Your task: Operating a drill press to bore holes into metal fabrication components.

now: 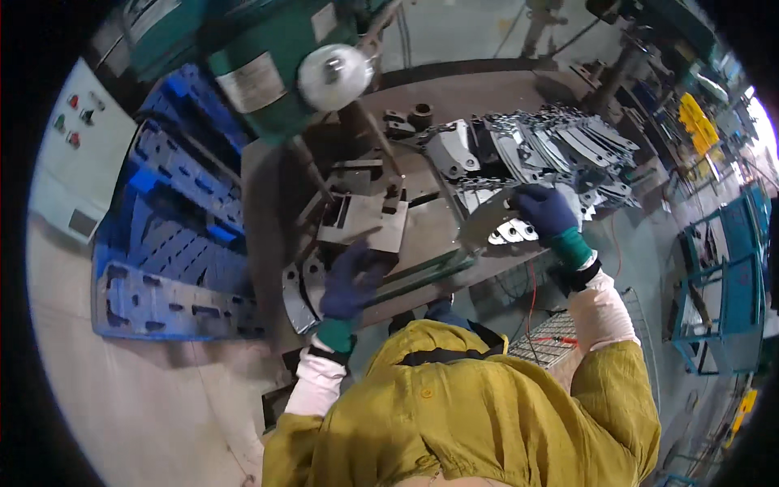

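Observation:
My right hand (545, 211), in a dark blue glove, is closed on the edge of a flat grey metal plate (485, 221), just off the near side of a heap of similar parts. My left hand (352, 280), also gloved, is at the front of a metal fixture block (365, 221) under a green press machine (268, 73). Blur hides how its fingers are set and whether they hold anything. Two curved metal plates (302, 294) lie at the table's left corner, beside my left hand. Many curved plates with holes (535, 150) are piled at the back right of the table.
Blue plastic pallets (174, 235) stand left of the table (276, 195). A pale control box (81, 150) with push buttons is beyond them. A round white lamp (334, 77) hangs over the fixture. Teal racks (722, 276) stand at right. A wire basket (560, 337) sits below the table.

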Tool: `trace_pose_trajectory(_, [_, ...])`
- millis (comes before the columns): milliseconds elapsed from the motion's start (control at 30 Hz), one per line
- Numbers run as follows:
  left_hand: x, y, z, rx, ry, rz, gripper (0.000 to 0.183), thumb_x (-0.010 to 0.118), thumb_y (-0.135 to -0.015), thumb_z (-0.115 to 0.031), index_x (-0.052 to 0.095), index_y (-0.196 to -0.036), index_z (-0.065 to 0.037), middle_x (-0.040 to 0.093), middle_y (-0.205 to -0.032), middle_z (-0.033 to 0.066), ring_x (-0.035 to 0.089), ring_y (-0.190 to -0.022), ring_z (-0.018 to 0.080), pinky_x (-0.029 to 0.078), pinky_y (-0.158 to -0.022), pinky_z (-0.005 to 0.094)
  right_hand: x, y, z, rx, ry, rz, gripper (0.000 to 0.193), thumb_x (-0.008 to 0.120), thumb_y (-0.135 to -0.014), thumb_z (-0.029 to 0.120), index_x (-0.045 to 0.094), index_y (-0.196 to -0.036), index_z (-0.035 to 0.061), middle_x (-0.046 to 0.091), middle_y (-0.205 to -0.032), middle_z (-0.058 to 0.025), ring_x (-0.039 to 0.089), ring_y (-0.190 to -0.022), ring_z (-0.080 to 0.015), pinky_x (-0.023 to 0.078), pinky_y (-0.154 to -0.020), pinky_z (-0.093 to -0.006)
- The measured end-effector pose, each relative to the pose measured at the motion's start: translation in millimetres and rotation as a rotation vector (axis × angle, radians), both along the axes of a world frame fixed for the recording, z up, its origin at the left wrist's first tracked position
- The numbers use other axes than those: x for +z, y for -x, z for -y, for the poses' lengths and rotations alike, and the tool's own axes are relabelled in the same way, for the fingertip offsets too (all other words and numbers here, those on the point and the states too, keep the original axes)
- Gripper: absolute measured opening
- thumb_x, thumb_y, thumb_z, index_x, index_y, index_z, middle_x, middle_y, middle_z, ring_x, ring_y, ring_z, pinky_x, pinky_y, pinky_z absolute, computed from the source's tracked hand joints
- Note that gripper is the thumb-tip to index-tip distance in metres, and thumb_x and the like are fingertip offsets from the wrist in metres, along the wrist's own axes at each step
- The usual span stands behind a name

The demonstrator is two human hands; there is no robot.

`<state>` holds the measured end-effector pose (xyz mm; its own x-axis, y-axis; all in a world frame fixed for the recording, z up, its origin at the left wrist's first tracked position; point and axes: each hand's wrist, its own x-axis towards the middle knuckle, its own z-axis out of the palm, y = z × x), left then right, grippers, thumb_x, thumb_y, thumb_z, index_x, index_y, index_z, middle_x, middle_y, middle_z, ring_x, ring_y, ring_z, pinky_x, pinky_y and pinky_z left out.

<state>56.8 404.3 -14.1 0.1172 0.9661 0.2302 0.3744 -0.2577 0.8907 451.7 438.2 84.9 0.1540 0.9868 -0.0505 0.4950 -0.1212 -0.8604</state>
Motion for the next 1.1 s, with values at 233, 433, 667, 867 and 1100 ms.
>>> trace_pose_trajectory(233, [-8,-1,15,-0.412,0.647,0.535,0.041,0.067,-0.092,-0.019,0.057,-0.128,-0.001,0.066,-0.115,0.0101,0.062,-0.099,0.0167,0.049,-0.088,0.0298,14,115,-20,0.684,-0.026,-0.374,0.031,0.059,-0.092,0.02,0.067,-0.113,-0.0017,0.071,-0.099,-0.008,0.068,-0.075,-0.0139,0.056,-0.07,-0.027])
trace_pose_trajectory(433, [-62,29,32,0.071,0.626,0.719,0.038,0.067,-0.089,-0.02,0.061,-0.12,0.0,0.069,-0.11,0.0113,0.066,-0.102,0.0229,0.054,-0.083,0.0335,64,169,-47,0.657,0.037,-0.669,0.052,0.052,-0.098,0.039,0.053,-0.132,0.0006,0.064,-0.121,-0.0123,0.064,-0.105,-0.0228,0.051,-0.094,-0.0369])
trace_pose_trajectory(667, [-92,58,12,0.135,0.349,0.046,0.038,0.07,-0.088,-0.031,0.063,-0.121,-0.014,0.07,-0.096,0.0155,0.067,-0.084,0.0276,0.053,-0.074,0.0388,180,200,-53,0.956,0.385,-1.483,0.069,0.048,-0.097,0.052,0.045,-0.137,-0.0032,0.055,-0.135,-0.0214,0.059,-0.118,-0.0329,0.045,-0.104,-0.0448])
trace_pose_trajectory(867, [-54,39,-32,0.411,0.812,0.644,0.033,0.076,-0.085,-0.035,0.067,-0.102,-0.008,0.068,-0.09,0.0082,0.068,-0.075,0.0207,0.059,-0.065,0.0327,199,216,-58,0.955,0.553,-1.574,0.064,0.051,-0.097,0.048,0.05,-0.131,-0.0058,0.058,-0.129,-0.0222,0.061,-0.114,-0.0333,0.047,-0.102,-0.0444])
trace_pose_trajectory(1100, [-34,28,-48,0.371,0.839,0.989,0.036,0.08,-0.082,-0.033,0.066,-0.105,-0.009,0.067,-0.09,0.0085,0.068,-0.072,0.0221,0.06,-0.063,0.0327,198,215,-67,0.905,0.634,-1.586,0.059,0.055,-0.096,0.043,0.055,-0.124,-0.0088,0.063,-0.122,-0.0231,0.063,-0.11,-0.0339,0.05,-0.101,-0.0438])
